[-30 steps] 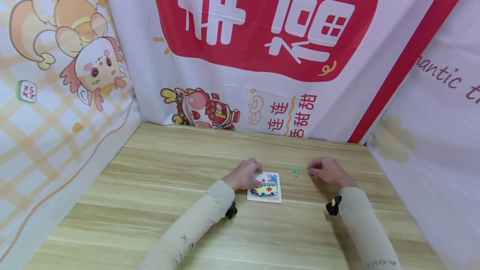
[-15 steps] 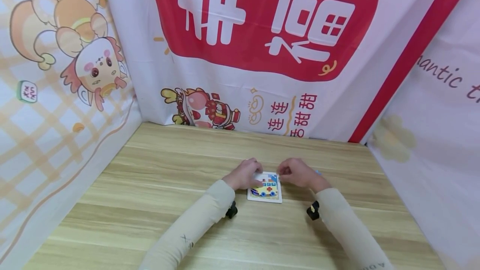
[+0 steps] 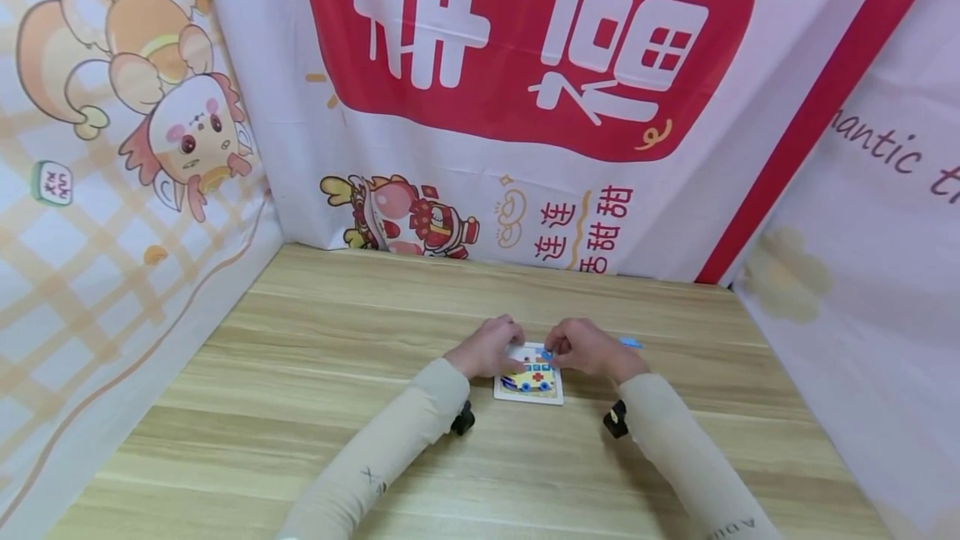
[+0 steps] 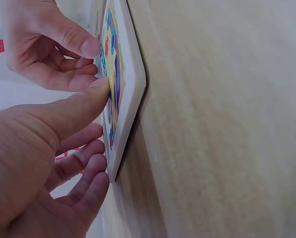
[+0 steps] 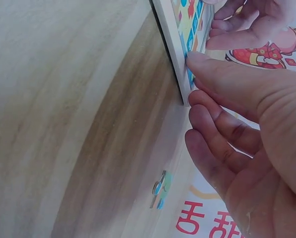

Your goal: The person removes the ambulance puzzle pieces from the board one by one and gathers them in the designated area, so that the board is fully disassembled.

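A small white-rimmed jigsaw puzzle board (image 3: 528, 399) with a yellow ambulance picture lies on the table. My left hand (image 3: 486, 349) grips its left side, the thumb on the picture and the fingers at the far edge, as the left wrist view shows. My right hand (image 3: 591, 349) is at the upper right corner, thumb and forefinger pinching a small blue puzzle piece (image 3: 547, 355) at the picture. In the right wrist view that thumb covers most of the corner, hiding how the piece sits. Loose green and blue puzzle pieces (image 5: 162, 190) lie on the table beyond the right hand.
The wood-grain table (image 3: 337, 407) runs back to a white and red printed cloth (image 3: 525, 148). More printed cloth hangs at the left (image 3: 127, 273) and right sides. A black wrist camera (image 3: 462, 419) sits under each forearm.
My right hand has moved left from the loose pieces to the board's upper right corner, then slightly further over the picture. The left hand has stayed on the board.
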`<state>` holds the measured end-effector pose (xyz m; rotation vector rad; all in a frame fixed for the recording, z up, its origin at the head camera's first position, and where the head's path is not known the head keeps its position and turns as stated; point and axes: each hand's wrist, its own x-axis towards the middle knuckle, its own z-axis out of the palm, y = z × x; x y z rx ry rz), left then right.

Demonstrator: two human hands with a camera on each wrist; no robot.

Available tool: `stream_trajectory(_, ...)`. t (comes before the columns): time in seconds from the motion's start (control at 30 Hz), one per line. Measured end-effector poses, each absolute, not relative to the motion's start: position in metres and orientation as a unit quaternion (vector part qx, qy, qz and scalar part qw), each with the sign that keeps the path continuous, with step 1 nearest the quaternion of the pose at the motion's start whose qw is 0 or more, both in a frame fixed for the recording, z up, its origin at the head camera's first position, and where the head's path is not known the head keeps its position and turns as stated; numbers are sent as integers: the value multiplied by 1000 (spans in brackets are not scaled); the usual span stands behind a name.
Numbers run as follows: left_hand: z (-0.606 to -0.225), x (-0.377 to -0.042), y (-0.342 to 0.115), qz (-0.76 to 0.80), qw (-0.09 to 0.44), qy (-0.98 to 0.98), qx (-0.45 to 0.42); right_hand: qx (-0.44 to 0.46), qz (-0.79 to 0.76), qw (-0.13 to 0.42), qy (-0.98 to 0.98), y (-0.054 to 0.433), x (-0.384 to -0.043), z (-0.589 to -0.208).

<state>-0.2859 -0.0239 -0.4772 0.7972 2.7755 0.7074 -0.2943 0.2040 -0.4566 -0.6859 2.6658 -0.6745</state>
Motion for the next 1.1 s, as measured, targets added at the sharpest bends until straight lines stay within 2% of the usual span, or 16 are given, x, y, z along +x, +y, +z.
stream_trajectory(0.57,-471,-287,-16,232,98,928,274,-244,-221,165,930,199,-304,-453)
stream_trajectory(1.1,-473,-287,1,226,68,922,307,-258,-211,150,931,198,-301,-457)
